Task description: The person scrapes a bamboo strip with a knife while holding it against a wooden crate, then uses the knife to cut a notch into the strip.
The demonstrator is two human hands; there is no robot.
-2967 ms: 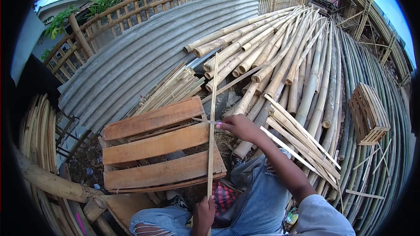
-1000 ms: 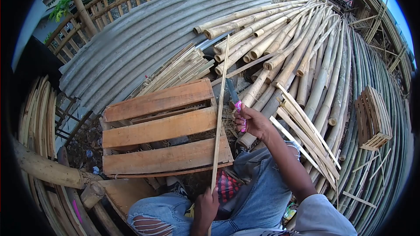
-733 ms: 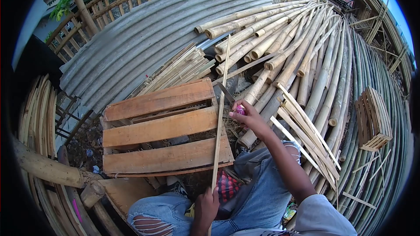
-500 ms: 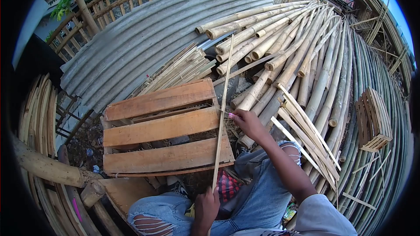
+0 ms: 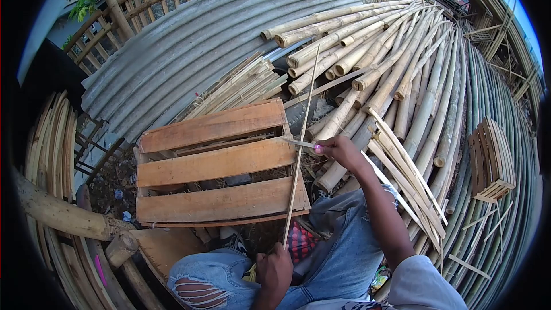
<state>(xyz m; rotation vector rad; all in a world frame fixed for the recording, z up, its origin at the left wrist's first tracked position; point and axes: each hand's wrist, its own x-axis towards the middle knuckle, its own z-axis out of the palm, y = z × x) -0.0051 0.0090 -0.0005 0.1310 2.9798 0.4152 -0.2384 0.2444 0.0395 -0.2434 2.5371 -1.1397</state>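
Left hand (image 5: pixel 274 268) closed around the lower end of a long thin bamboo strip (image 5: pixel 302 143) slanting over a brown wooden crate (image 5: pixel 212 166), right hand (image 5: pixel 340 152) gripping a pink-handled knife (image 5: pixel 303 143) against the strip.
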